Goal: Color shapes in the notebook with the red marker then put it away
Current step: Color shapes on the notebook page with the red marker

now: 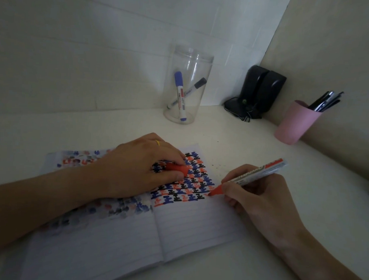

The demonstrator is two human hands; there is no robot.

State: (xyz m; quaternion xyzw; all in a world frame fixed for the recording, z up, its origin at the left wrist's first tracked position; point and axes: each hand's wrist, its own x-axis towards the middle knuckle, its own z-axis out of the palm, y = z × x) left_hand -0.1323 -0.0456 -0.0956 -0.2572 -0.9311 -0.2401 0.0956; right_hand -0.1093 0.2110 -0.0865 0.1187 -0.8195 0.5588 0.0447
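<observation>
Lined notebook point(197, 222) lying open on white desk point(252, 142). Right hand point(259, 197) gripping red marker point(249, 175), tip touching right page beside coloured shapes. Left hand point(140, 169) pinching red cap point(177, 169), pressing page.

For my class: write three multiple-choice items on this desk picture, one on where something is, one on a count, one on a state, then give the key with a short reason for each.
1. Where is the red cap?
A. In the left hand
B. In the pink cup
C. On the red marker

2. How many markers stand in the clear cup?
A. None
B. Two
C. Five

3. What state is the red marker in?
A. Capped, lying on the desk
B. Capped, in the clear cup
C. Uncapped, tip at the notebook page

Key: 1 A, the left hand's fingers grip the cap over the page. 2 B, a blue-capped and a black-capped marker lean inside. 3 C, the right hand holds it with the bare red tip at the pattern's edge.
</observation>
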